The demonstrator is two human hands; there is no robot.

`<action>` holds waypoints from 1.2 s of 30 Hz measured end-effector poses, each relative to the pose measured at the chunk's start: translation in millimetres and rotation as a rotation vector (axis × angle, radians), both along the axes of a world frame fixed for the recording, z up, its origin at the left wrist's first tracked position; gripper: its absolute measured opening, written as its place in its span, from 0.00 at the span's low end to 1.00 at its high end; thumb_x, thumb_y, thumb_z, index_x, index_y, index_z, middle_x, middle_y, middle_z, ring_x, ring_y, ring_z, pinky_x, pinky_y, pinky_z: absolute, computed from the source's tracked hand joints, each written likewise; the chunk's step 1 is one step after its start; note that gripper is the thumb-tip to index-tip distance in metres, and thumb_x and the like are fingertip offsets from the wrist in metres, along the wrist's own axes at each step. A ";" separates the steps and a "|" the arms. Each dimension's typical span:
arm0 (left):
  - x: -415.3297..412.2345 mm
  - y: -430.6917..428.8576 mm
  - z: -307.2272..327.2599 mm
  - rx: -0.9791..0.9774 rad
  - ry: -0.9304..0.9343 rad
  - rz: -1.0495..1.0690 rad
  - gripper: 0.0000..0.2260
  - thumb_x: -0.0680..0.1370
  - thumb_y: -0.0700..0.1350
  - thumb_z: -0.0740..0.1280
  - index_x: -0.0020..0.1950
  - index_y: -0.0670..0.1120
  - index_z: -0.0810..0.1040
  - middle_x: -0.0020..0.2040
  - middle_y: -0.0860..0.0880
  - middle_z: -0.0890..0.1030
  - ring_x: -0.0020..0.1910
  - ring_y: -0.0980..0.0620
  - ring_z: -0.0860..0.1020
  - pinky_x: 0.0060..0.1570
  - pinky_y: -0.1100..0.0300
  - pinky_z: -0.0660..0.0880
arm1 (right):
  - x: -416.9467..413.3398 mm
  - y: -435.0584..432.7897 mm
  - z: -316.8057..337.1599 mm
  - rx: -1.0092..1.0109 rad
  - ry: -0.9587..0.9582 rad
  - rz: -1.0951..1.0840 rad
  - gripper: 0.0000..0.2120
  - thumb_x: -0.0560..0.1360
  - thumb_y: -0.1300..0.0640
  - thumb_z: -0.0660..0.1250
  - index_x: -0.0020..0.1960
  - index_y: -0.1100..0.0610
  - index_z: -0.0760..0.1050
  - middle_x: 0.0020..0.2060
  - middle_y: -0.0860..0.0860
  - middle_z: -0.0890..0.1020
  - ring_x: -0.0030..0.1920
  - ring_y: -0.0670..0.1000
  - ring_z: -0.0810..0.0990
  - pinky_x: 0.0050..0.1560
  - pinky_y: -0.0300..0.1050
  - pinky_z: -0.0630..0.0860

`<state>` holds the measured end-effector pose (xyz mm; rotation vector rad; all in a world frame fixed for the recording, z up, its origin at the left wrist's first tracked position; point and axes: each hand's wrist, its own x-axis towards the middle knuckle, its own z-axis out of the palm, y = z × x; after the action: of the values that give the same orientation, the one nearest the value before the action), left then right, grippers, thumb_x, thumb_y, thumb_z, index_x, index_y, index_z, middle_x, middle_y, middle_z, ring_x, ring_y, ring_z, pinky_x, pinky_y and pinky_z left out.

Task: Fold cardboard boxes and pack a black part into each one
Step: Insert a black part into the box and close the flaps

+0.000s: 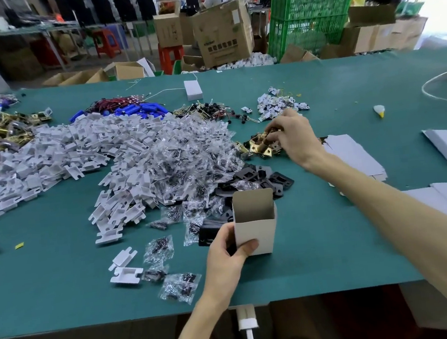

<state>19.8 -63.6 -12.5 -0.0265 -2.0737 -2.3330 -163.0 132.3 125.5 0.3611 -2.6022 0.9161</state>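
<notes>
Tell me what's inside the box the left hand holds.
Inside the box, only bare inner walls show; its front wall hides the bottom, so contents cannot be told.

Right of the box [254,222] and nearer than it, bare table [320,255] is lying open, though the right arm [378,203] is crossing above. Behind the box, black plates [258,178] are crowding close; left of it, bags [181,200] are spreading, possibly touching it.
</notes>
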 end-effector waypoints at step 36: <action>3.0 0.4 3.9 -0.029 0.048 0.011 0.15 0.78 0.41 0.76 0.56 0.60 0.82 0.54 0.51 0.86 0.56 0.52 0.83 0.53 0.60 0.80 | 155.8 -50.8 24.8 0.532 -0.086 0.380 0.03 0.81 0.57 0.68 0.53 0.54 0.77 0.48 0.50 0.76 0.49 0.59 0.79 0.47 0.54 0.77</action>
<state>22.8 -63.2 -8.5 -0.0712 -2.0803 -2.2728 -7.2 81.4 150.3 0.9987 -2.8839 0.3228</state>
